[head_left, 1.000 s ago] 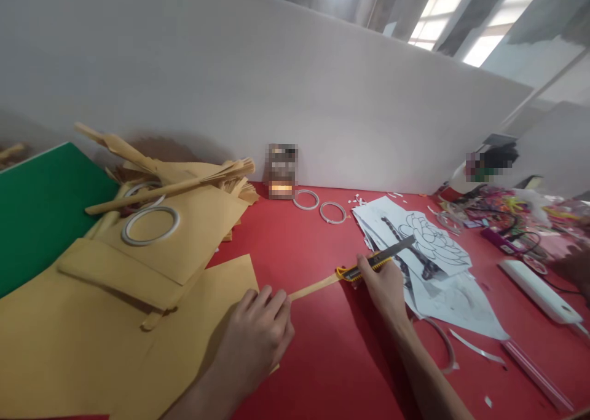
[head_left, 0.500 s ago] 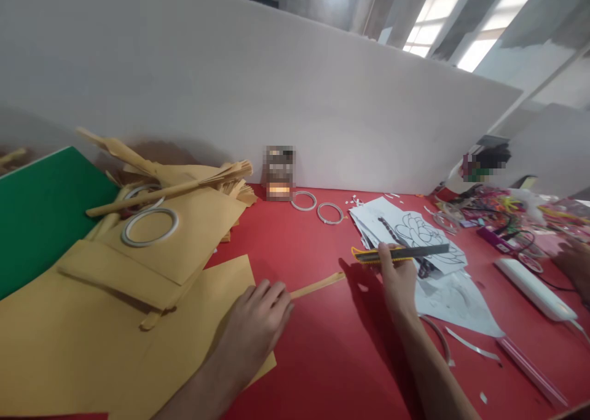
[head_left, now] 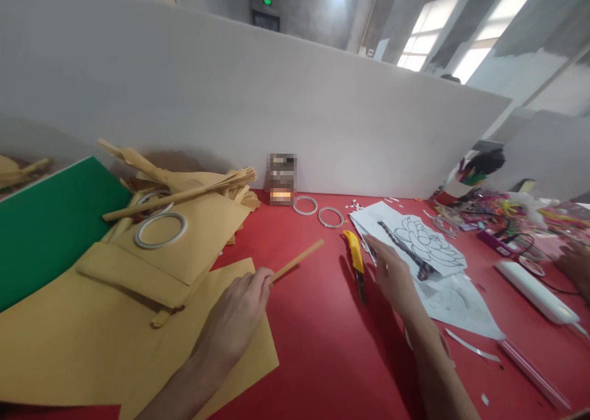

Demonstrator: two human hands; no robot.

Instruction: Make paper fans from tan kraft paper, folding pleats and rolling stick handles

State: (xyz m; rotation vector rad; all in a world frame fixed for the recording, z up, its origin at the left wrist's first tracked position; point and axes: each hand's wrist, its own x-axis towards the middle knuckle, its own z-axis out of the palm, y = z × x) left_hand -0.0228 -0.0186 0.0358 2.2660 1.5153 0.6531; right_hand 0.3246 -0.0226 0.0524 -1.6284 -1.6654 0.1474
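Observation:
My left hand (head_left: 242, 306) is closed on one end of a thin brown paper strip (head_left: 299, 261), which points up and to the right over the red table. Just left of my right hand (head_left: 391, 271), a yellow utility knife (head_left: 354, 254) lies or drops near the table, its dark end toward me. My right hand is apart from the knife, its fingers loosely extended with nothing in them. Beneath my left forearm is a large sheet of brown paper (head_left: 115, 340). White sheets with a flower line drawing (head_left: 426, 241) lie beyond my right hand.
Folded brown paper with a white ring (head_left: 160, 230) is piled at the left by a green board (head_left: 55, 223). Two more rings (head_left: 330, 217) lie near the white partition (head_left: 286, 106). At right are a white device (head_left: 537, 291), tangled craft materials and another person's hand (head_left: 574, 263).
My right hand has let go of the knife, which now points toward me. My left hand has lifted the strip and angled it upward. The view has shifted slightly.

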